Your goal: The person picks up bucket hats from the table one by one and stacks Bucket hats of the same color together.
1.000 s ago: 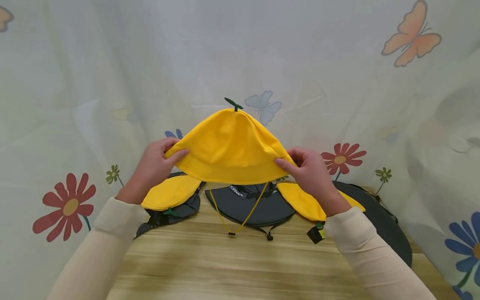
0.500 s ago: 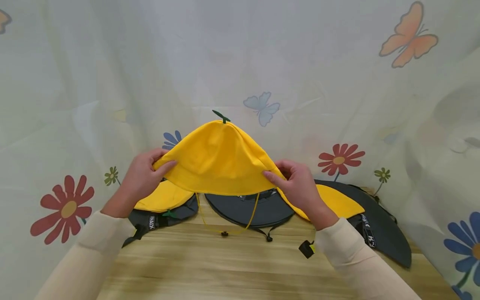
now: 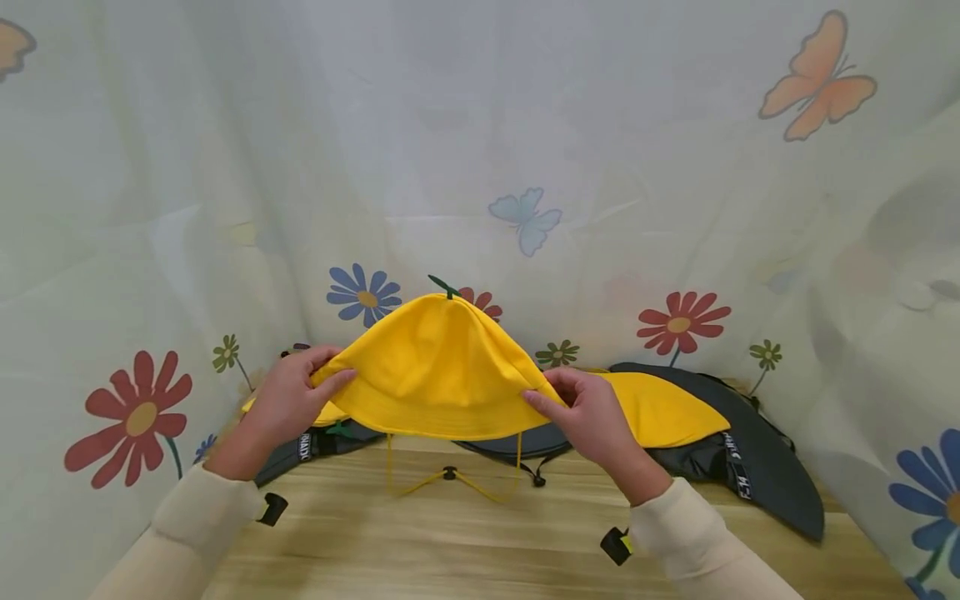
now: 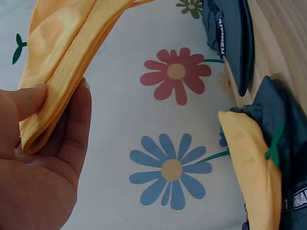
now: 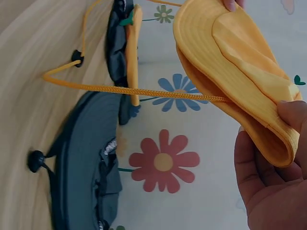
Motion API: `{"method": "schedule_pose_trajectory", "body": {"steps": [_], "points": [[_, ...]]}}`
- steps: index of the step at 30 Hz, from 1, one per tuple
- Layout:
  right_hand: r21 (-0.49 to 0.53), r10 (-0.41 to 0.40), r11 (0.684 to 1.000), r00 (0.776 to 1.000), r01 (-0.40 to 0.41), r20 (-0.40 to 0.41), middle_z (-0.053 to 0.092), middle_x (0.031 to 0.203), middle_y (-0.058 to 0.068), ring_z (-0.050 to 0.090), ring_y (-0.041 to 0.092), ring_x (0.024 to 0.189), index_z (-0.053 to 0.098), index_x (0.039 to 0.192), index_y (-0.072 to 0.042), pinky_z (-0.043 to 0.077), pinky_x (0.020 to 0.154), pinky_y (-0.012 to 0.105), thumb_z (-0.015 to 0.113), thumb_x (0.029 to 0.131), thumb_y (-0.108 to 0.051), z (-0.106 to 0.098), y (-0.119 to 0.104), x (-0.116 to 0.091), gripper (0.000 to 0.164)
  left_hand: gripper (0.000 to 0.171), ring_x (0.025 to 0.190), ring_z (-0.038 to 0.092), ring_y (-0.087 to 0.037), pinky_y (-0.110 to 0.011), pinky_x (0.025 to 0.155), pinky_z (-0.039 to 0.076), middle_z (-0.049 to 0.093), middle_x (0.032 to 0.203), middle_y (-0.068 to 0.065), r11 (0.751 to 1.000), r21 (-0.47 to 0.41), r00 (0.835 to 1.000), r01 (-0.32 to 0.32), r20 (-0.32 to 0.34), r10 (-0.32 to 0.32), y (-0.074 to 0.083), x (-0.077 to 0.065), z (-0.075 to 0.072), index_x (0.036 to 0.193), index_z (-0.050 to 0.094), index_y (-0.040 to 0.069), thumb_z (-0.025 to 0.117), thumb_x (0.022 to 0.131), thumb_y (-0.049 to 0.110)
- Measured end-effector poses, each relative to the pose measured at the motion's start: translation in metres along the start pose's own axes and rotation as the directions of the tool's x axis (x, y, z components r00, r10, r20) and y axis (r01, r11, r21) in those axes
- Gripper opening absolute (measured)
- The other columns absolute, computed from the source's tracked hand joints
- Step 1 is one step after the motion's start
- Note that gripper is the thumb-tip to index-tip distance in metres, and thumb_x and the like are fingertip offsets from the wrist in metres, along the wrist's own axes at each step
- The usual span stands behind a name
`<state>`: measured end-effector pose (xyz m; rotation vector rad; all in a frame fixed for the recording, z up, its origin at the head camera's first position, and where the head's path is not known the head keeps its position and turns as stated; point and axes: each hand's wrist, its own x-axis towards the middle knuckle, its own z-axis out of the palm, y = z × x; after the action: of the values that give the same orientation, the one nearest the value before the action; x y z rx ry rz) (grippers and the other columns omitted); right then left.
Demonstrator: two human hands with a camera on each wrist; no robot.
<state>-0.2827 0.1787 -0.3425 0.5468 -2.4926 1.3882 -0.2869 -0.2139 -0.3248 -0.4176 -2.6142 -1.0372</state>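
Up off the wooden table point(image 3: 420, 550), against the flower-print backdrop point(image 3: 442, 108): one yellow bucket hat point(image 3: 438, 375) stretched between two hands, opening down. Bright even yellow, matte cloth. Crown is a soft rounded peak, shallow creases running down from the top. Brim is short and slopes down, rows of stitching following its edge, clearest from the right wrist. Brim folds tight at both gripped ends, so the hat sits wide and flattened. Green sprout point(image 3: 444, 287) on the crown top, two leaves, longer one pointing left. Yellow cord point(image 5: 144, 92) loops down from inside the brim, black stopper point(image 5: 77, 58) on it; can't tell if the loop touches the table.

Left hand point(image 3: 285, 404): pinching the hat's left end, thumb on the near face, fingers behind. Right hand point(image 3: 600, 421): same pinch at the right end.

Beyond it on the table: middle dark hat point(image 5: 81, 163), mostly covered in the head view. Left yellow hat point(image 4: 254, 167) lies against a left dark hat point(image 4: 271, 103), right yellow hat point(image 3: 667, 408) on a wide-brimmed right dark hat point(image 3: 787, 483).
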Motion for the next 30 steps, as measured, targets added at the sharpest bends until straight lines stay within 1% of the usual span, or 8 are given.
{"method": "schedule_pose_trajectory", "body": {"steps": [5,10,16,19,22,26,29,30], "points": [[0.031,0.043,0.999,0.999,-0.043,0.029,0.074,0.090,0.003,0.066,0.022,0.073,0.076,0.104,-0.015,0.053,0.062,0.024,0.076,0.092,-0.037,0.010,0.010,-0.009,0.026,0.039,0.076,0.063,-0.018,-0.024,0.065,0.054,0.073,0.105,-0.012,0.998,-0.041,0.998,0.045,0.047,-0.043,-0.009,-0.011,0.007,0.129,0.065,0.006,0.064,0.102,0.034],[0.055,0.114,0.992,0.992,-0.117,0.063,0.074,0.090,0.002,0.065,0.024,0.073,0.076,0.103,-0.015,0.053,0.063,0.024,0.077,0.091,-0.040,0.018,0.016,-0.015,0.028,0.037,0.075,0.062,-0.015,-0.023,0.066,0.052,0.071,0.101,-0.007,0.998,-0.027,0.996,0.057,0.066,-0.055,-0.019,-0.020,0.015,0.126,0.066,0.006,0.064,0.102,0.034],[0.078,0.183,0.979,0.979,-0.190,0.095,0.076,0.095,0.002,0.067,0.018,0.076,0.075,0.108,-0.013,0.057,0.067,0.027,0.079,0.090,-0.037,0.025,0.026,-0.024,0.031,0.038,0.077,0.061,-0.015,-0.022,0.069,0.053,0.071,0.099,-0.006,0.995,-0.056,0.989,0.086,0.123,-0.079,-0.024,-0.024,0.026,0.127,0.064,0.003,0.064,0.102,0.031],[0.079,0.213,0.972,0.971,-0.222,0.106,0.077,0.098,0.003,0.068,0.017,0.078,0.074,0.111,-0.012,0.058,0.069,0.026,0.079,0.089,-0.037,0.029,0.033,-0.028,0.033,0.039,0.078,0.062,-0.015,-0.022,0.069,0.055,0.071,0.103,-0.007,0.991,-0.076,0.982,0.110,0.160,-0.097,-0.027,-0.026,0.032,0.130,0.062,0.002,0.065,0.102,0.030],[0.081,0.232,0.967,0.965,-0.242,0.119,0.078,0.098,0.003,0.069,0.015,0.078,0.074,0.113,-0.010,0.058,0.068,0.024,0.080,0.089,-0.037,0.033,0.041,-0.032,0.037,0.041,0.080,0.065,-0.014,-0.022,0.071,0.056,0.071,0.113,-0.011,0.986,-0.090,0.973,0.137,0.197,-0.117,-0.030,-0.029,0.037,0.133,0.060,0.002,0.065,0.102,0.028],[0.089,0.231,0.965,0.960,-0.247,0.156,0.079,0.096,0.004,0.069,0.016,0.077,0.071,0.118,-0.008,0.056,0.065,0.023,0.079,0.090,-0.037,0.038,0.050,-0.038,0.041,0.045,0.090,0.068,-0.015,-0.025,0.075,0.058,0.068,0.127,-0.016,0.981,-0.088,0.958,0.170,0.249,-0.144,-0.035,-0.033,0.043,0.137,0.058,0.002,0.067,0.101,0.027],[0.104,0.228,0.962,0.954,-0.251,0.194,0.079,0.097,0.005,0.070,0.015,0.079,0.069,0.122,-0.007,0.056,0.066,0.023,0.077,0.092,-0.037,0.041,0.056,-0.042,0.044,0.043,0.097,0.066,-0.018,-0.028,0.076,0.057,0.068,0.128,-0.015,0.982,-0.057,0.948,0.179,0.278,-0.156,-0.040,-0.037,0.046,0.135,0.060,0.003,0.068,0.100,0.028],[0.106,0.227,0.962,0.951,-0.253,0.208,0.079,0.098,0.005,0.070,0.015,0.080,0.068,0.123,-0.007,0.056,0.067,0.023,0.077,0.092,-0.037,0.042,0.057,-0.043,0.044,0.042,0.097,0.066,-0.019,-0.029,0.075,0.057,0.068,0.126,-0.014,0.981,-0.058,0.943,0.186,0.292,-0.162,-0.042,-0.038,0.047,0.133,0.060,0.003,0.068,0.100,0.027]]}}
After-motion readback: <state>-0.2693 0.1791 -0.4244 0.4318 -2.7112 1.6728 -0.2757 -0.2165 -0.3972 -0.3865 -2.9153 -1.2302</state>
